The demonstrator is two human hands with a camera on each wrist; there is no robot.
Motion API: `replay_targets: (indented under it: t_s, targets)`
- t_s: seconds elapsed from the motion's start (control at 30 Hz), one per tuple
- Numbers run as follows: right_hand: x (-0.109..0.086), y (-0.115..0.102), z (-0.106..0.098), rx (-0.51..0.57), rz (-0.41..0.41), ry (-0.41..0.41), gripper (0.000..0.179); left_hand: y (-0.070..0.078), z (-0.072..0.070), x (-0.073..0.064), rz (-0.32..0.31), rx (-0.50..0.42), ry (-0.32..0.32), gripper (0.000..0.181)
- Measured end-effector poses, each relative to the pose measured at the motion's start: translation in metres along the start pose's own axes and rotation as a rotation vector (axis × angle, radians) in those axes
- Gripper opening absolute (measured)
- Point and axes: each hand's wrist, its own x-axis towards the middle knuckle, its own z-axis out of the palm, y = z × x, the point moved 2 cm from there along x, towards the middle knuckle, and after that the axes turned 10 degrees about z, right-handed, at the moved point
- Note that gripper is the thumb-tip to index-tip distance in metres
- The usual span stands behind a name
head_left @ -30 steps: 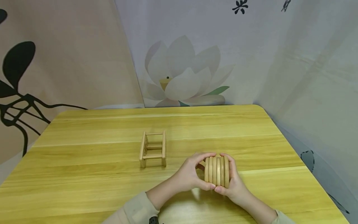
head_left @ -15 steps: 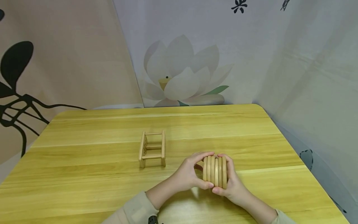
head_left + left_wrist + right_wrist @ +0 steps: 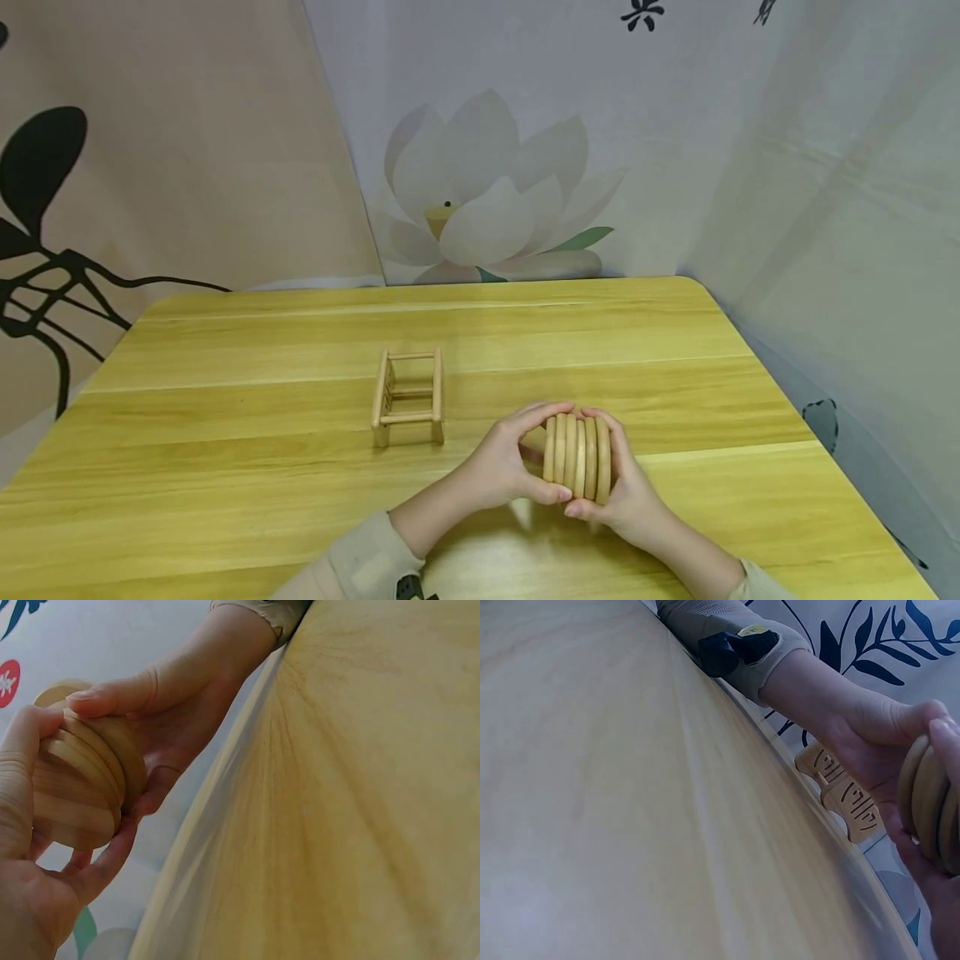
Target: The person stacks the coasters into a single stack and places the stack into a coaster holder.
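Note:
Several round wooden coasters (image 3: 576, 457) are held as one stack, set on edge above the table in the head view. My left hand (image 3: 501, 467) grips the stack's left side, thumb below and fingers over the top. From the right, my right hand (image 3: 626, 479) grips the other end with its thumb underneath. In the left wrist view the flat face of the end coaster (image 3: 71, 799) shows, and the discs are slightly uneven. The right wrist view catches only part of the coasters (image 3: 930, 799) at its edge.
A small wooden rack (image 3: 408, 418) with rounded bars stands left of the hands; its carved side panel (image 3: 847, 795) shows in the right wrist view. The wooden table (image 3: 247, 467) meets a printed cloth backdrop (image 3: 525, 50) at its back edge. A dark wrist device (image 3: 409, 588) sits on the left sleeve.
Both hands and the coasters have shifted very slightly left in the head view, and the coasters' alignment has changed a little. The grip stays the same; the rack has not moved.

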Motion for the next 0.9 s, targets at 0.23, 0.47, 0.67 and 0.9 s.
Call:
replay_targets:
  t_s: [0.23, 0.47, 0.67, 0.9]
  targets:
    - [-0.0009, 0.0009, -0.0012, -0.054, 0.036, 0.012, 0.106, -0.0011, 0.0001, 0.0001, 0.017, -0.01, -0.011, 0.088]
    - [-0.0023, 0.0001, -0.0003, -0.109, 0.102, 0.026, 0.106, -0.0016, 0.0002, -0.0006, 0.039, 0.043, -0.026, 0.088]
    - [-0.0021, 0.0004, -0.0007, -0.139, 0.112, 0.045, 0.108, -0.0007, 0.0006, -0.0013, 0.043, 0.062, -0.032, 0.088]
    - [-0.0026, -0.0002, -0.0008, -0.081, 0.149, 0.024, 0.118, -0.001, 0.0017, -0.0014, 0.047, 0.09, -0.036, 0.088]
